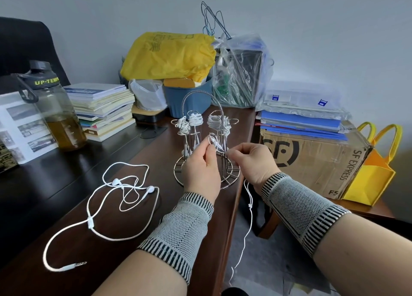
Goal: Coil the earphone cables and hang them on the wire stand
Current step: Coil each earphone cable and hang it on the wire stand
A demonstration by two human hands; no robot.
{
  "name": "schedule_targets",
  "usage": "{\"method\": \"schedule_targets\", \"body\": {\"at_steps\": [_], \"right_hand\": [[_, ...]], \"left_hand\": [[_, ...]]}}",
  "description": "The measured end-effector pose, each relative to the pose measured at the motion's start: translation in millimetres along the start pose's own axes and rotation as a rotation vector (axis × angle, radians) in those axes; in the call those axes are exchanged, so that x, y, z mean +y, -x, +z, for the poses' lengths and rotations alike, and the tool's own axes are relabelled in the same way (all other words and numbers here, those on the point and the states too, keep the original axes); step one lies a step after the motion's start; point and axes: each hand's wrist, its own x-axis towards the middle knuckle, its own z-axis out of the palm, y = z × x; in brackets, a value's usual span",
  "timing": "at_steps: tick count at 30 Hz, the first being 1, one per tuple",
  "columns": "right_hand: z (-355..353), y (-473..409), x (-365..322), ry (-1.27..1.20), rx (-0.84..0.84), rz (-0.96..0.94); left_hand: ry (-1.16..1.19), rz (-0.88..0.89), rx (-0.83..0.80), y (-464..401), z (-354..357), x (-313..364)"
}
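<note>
While a loose earphone cable (104, 204) waits on the surface (142, 153), the left hand (200, 168) and right hand (253, 164) both pinch another cable (247, 217) before the wire stand (207, 139); winding small, even loops should keep its dangling tail from tangling.

Both hands (225, 164) pinch an earphone cable (249, 206).

Stand (207, 162): shiny bare metal wire. Cables (124, 197): white, braided-looking sheath, glossy plastic buds. Desk (78, 162): dark polished wood, reflective. Wristbands (178, 233): knitted cloth, matt. Box (312, 157): matt cardboard. Yellow bag (167, 55): crinkled plastic.
</note>
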Motion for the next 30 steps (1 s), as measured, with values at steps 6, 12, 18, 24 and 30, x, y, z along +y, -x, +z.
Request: {"method": "schedule_targets", "body": {"at_steps": [6, 12, 18, 24, 30], "right_hand": [[8, 2, -6, -0.084, -0.025, -0.004], [9, 3, -1, -0.157, -0.013, 0.049], [3, 5, 3, -0.092, 0.015, 0.002], [4, 5, 4, -0.131, -0.072, 0.006], [3, 4, 2, -0.119, -0.068, 0.007]], "left_hand": [[-0.012, 0.016, -0.015, -5, -2, 2], [-0.044, 0.077, -0.024, -5, -5, 1], [-0.066, 0.061, -0.022, -2, -2, -1], [-0.041, 0.006, 0.009, -1, -2, -1], [-0.159, 0.088, -0.007, 1, -1, -3]]}}
